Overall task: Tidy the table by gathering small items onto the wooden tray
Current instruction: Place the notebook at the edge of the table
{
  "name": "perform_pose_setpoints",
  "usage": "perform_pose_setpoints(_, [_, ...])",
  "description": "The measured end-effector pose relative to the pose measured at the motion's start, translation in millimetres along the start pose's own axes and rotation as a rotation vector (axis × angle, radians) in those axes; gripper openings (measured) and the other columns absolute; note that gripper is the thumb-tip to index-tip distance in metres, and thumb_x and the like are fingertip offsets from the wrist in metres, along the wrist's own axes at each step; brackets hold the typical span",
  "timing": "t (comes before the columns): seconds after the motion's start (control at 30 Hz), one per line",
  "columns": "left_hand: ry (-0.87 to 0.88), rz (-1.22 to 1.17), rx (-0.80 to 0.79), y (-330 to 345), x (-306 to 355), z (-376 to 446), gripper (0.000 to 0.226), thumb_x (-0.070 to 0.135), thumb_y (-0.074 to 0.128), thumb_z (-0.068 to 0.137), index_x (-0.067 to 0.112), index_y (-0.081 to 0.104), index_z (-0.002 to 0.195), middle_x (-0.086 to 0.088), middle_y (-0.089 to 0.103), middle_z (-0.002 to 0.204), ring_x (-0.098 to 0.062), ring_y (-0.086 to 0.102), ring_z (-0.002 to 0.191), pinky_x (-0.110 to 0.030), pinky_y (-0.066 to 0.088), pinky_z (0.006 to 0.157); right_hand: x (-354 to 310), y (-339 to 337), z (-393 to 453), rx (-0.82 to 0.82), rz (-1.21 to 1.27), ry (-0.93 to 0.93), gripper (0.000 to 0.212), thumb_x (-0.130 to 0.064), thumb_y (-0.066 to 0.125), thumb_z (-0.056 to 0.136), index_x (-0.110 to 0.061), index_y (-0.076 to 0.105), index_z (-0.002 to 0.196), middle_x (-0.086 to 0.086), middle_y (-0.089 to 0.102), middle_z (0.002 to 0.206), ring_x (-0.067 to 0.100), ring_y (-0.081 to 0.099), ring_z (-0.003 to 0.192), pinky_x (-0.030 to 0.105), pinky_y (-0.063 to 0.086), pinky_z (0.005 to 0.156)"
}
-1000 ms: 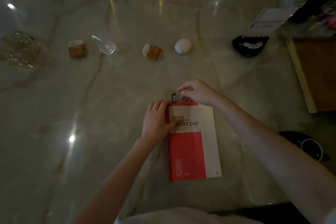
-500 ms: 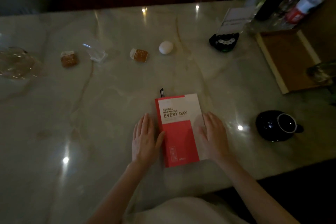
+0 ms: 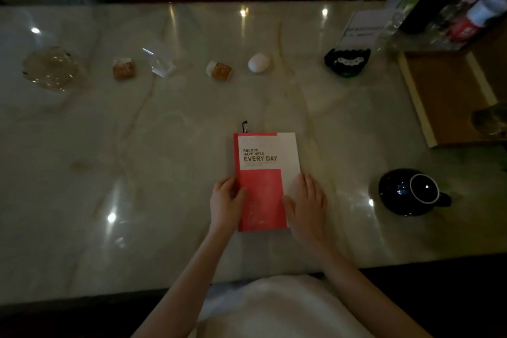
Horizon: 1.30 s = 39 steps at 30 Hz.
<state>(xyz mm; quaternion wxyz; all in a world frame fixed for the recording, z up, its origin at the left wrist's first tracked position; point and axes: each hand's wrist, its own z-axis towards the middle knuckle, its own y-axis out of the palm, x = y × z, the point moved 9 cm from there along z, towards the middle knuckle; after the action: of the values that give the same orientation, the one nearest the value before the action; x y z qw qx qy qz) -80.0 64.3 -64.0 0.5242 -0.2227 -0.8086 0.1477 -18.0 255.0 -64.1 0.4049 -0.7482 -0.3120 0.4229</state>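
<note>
Both hands (image 3: 267,202) flank the notebook's (image 3: 264,164) near edges.

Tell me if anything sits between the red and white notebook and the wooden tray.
Nothing visible blocks it: bare marble lies between the red and white notebook and the wooden tray; the dark teapot sits nearer, below that line.

Both bare forearms reach forward, converging. The left hand (image 3: 226,204) curls its fingers, thumb pointing inward. The right hand (image 3: 307,204) lies flat, fingers straight and together.
</note>
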Motion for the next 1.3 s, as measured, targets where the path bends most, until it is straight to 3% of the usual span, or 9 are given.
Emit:
perform_pose_setpoints(0.17, [-0.308, -0.601, -0.185, 22.5, -20.4, -6.8, 0.036, 0.006, 0.06, 0.083, 0.006, 0.052, 0.118, -0.009, 0.064, 0.101, -0.024, 0.062, 0.089, -0.037, 0.052, 0.08, 0.2, -4.8, -3.6, 0.028, -0.014, 0.012, 0.087, -0.058, 0.012, 0.076, -0.004, 0.023, 0.143, 0.01, 0.028, 0.152, 0.026, 0.025, 0.138, 0.041, 0.019, 0.113])
perform_pose_setpoints(0.27, [-0.276, -0.612, -0.351, 36.5, -9.4, -1.9, 0.043, -0.001, 0.059, 0.081, 0.01, 0.049, 0.121, -0.008, 0.064, 0.106, -0.022, 0.063, 0.09, -0.034, 0.055, 0.08, 2.9, -10.3, 1.7, 0.024, 0.029, 0.021, 0.081, -0.056, 0.022, 0.081, -0.002, 0.026, 0.142, 0.01, 0.029, 0.151, 0.027, 0.026, 0.138, 0.04, 0.02, 0.113])
perform_pose_setpoints(0.4, [-0.238, -0.663, -0.32, 23.3, -5.3, 8.8, 0.05, -0.008, 0.058, 0.079, 0.013, 0.047, 0.124, -0.008, 0.064, 0.103, -0.019, 0.065, 0.084, -0.029, 0.056, 0.073, -4.4, -23.6, 16.5, 0.081, 0.17, 0.009, 0.059, -0.028, 0.059, 0.085, -0.004, 0.04, 0.135, 0.009, 0.04, 0.142, 0.025, 0.034, 0.132, 0.034, 0.023, 0.108])
perform_pose_setpoints(0.53, [-0.271, -0.708, -0.383, 26.4, -18.5, 5.0, 0.054, -0.003, 0.062, 0.077, 0.011, 0.047, 0.127, -0.011, 0.065, 0.11, -0.029, 0.064, 0.095, -0.041, 0.055, 0.082, 5.5, -35.8, 24.6, 0.108, 0.455, 0.11, 0.024, -0.015, 0.058, 0.086, -0.007, 0.062, 0.108, 0.006, 0.059, 0.107, 0.025, 0.054, 0.108, 0.026, 0.039, 0.084])
perform_pose_setpoints(0.67, [-0.293, -0.829, -0.421, 2.9, -29.6, 11.7, 0.049, -0.003, 0.059, 0.079, 0.014, 0.05, 0.124, -0.019, 0.062, 0.113, -0.03, 0.066, 0.09, -0.041, 0.058, 0.073, -21.8, -31.5, 37.0, -0.04, 0.733, 0.176, 0.027, -0.012, 0.058, 0.086, -0.007, 0.056, 0.113, -0.004, 0.057, 0.098, 0.014, 0.057, 0.094, 0.012, 0.043, 0.067])
perform_pose_setpoints(0.8, [-0.253, -0.883, -0.441, -37.8, -41.2, 23.4, 0.046, -0.004, 0.055, 0.08, 0.013, 0.052, 0.123, -0.013, 0.07, 0.098, -0.023, 0.07, 0.077, -0.031, 0.057, 0.06, -60.0, -3.1, 43.4, -0.233, 0.899, 0.28, 0.017, -0.013, 0.06, 0.085, -0.008, 0.059, 0.102, 0.003, 0.064, 0.104, 0.019, 0.058, 0.094, 0.026, 0.045, 0.071])
perform_pose_setpoints(0.87, [-0.228, -0.892, -0.438, -66.4, -49.2, 32.0, 0.048, 0.0, 0.062, 0.077, 0.012, 0.052, 0.122, -0.01, 0.072, 0.093, -0.023, 0.07, 0.077, -0.03, 0.057, 0.06, -88.3, 11.2, 40.6, -0.306, 0.935, 0.294, 0.007, -0.011, 0.061, 0.085, -0.015, 0.061, 0.079, 0.005, 0.068, 0.087, 0.02, 0.063, 0.08, 0.028, 0.047, 0.065])
perform_pose_setpoints(0.97, [-0.206, -0.866, -0.458, -117.1, -65.4, 47.2, 0.065, 0.008, 0.076, 0.064, 0.011, 0.052, 0.124, -0.014, 0.069, 0.102, -0.026, 0.069, 0.082, -0.034, 0.058, 0.067, -137.6, 35.8, 37.3, -0.365, 0.95, 0.246, 0.008, -0.008, 0.061, 0.084, -0.013, 0.066, 0.08, 0.012, 0.07, 0.092, 0.021, 0.065, 0.078, 0.032, 0.053, 0.068])
perform_pose_setpoints(1.3, [-0.199, -0.713, -0.449, -324.8, -141.9, 93.0, 0.063, 0.0, 0.069, 0.07, 0.01, 0.047, 0.128, -0.011, 0.071, 0.094, -0.023, 0.07, 0.078, -0.031, 0.058, 0.062, -333.3, 124.0, 7.0, -0.476, 0.949, 0.168, 0.007, -0.003, 0.061, 0.084, -0.007, 0.064, 0.08, 0.006, 0.068, 0.077, 0.008, 0.067, 0.058, 0.02, 0.055, 0.05])
